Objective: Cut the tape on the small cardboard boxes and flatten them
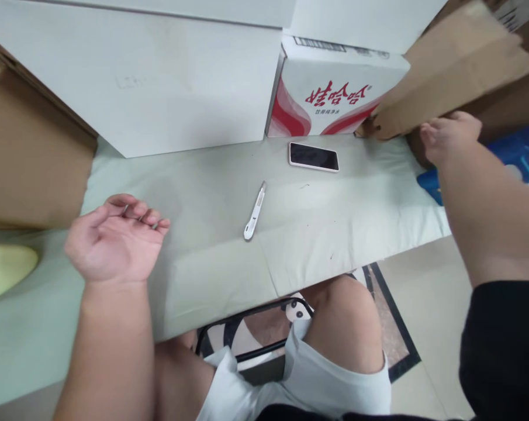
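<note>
My left hand [119, 240] is palm up over the left part of the table, fingers loosely curled and apart, with nothing in it. At the far right, my right hand [452, 134] is closed at the lower edge of a brown cardboard piece [452, 70]; its fingertips are partly hidden. The cardboard leans at a slant beside a white and red carton [334, 93]. Between my hands a white utility knife [255, 211] lies on the pale green tablecloth [211, 234]. Behind the knife, to its right, rests a phone [314, 156] with a dark screen.
Large white boxes [180, 88] line the back of the table. A brown cardboard box [31, 152] stands at the left, near a yellow-green object [7, 269]. Blue plastic packaging [516, 149] is at the right. My knees are under the table's front edge.
</note>
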`<state>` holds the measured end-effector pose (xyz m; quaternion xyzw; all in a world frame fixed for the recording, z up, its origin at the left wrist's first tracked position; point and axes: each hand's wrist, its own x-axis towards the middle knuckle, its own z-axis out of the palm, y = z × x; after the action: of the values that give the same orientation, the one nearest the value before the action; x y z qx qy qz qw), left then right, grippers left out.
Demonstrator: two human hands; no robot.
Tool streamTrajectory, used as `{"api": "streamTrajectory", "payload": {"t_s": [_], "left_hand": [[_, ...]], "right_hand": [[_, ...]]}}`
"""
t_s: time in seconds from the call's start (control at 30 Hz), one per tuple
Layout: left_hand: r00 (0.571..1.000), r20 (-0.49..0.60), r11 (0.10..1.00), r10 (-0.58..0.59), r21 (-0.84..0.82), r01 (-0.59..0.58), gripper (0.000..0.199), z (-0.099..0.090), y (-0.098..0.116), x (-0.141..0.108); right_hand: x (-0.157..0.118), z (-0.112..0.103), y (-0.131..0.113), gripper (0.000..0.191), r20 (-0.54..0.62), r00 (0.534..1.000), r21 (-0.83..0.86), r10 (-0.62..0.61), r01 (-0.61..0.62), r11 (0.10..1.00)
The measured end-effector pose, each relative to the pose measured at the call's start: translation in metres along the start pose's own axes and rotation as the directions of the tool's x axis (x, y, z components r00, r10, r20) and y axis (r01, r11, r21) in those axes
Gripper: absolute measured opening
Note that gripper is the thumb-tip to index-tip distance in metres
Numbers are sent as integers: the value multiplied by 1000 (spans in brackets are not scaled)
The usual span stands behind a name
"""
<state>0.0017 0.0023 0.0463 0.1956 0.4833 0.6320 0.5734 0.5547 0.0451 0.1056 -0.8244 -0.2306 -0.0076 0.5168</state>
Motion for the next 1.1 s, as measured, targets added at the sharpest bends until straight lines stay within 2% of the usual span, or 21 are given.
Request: {"api": "streamTrajectory", "payload": {"t_s": [0.1, 0.17, 0.27, 0.37, 0.47, 0.53, 0.63, 0.7, 0.73, 0.77, 0.83, 0.87, 0.9, 0.97, 1.0, 1.1], "left_hand": [[1000, -9, 1000, 2, 25, -2, 24, 4, 2, -2], [1000, -11, 999, 5, 37, -5, 25, 5, 2, -3], [1000, -3, 999, -4, 41, 4, 27, 2, 3, -4], [1000, 24, 1000, -9, 15, 9, 28, -2, 3, -3], [999, 31, 999, 30, -28, -29, 27, -5, 3, 0], [996, 21, 995, 92, -44, -91, 26, -7, 1, 1], [958, 35, 958, 286, -43, -285, 22, -13, 0, 2], [899, 89, 902, 429, 17, -432, 16, -20, 0, 1], [842, 107, 841, 529, 72, -537, 12, -25, 1, 0], [779, 140, 767, 611, 136, -627, 11, -29, 3, -1], [666, 138, 639, 733, 196, -744, 18, -37, 9, -6], [626, 121, 599, 770, 200, -775, 20, -40, 13, -10], [598, 108, 573, 794, 197, -796, 22, -42, 17, -13], [558, 49, 540, 828, 198, -818, 24, -46, 27, -18], [542, 25, 527, 840, 200, -826, 25, -48, 31, -20], [498, -29, 493, 867, 205, -846, 26, -54, 42, -23]], "right_hand": [[-1, 13, -4, 40, 29, 977, -16, 210, -209, 978], [-13, 15, 0, 34, 69, 964, -27, 259, -257, 966], [-38, 12, 10, 32, 170, 949, -54, 267, -262, 964], [-62, 6, 11, 23, 328, 915, -92, 236, -217, 972], [-85, 5, -1, 16, 497, 850, -130, 173, -124, 984], [-105, 9, -17, 12, 594, 798, -135, 100, -23, 991], [-151, 23, -46, 11, 712, 701, -92, -49, 162, 982], [-194, 37, -66, 16, 791, 578, -10, -201, 340, 940], [-218, 44, -77, 16, 832, 453, 69, -321, 489, 870], [-244, 53, -87, 16, 845, 300, 185, -443, 612, 769], [-296, 71, -109, 24, 805, 2, 417, -593, 708, 569], [-322, 82, -120, 28, 764, -104, 505, -637, 712, 489], [-347, 92, -132, 31, 718, -182, 575, -672, 700, 423], [-394, 111, -157, 36, 624, -286, 682, -727, 653, 329], [-415, 118, -170, 38, 593, -319, 712, -739, 636, 297], [-468, 131, -211, 47, 593, -370, 733, -715, 615, 290]]}}
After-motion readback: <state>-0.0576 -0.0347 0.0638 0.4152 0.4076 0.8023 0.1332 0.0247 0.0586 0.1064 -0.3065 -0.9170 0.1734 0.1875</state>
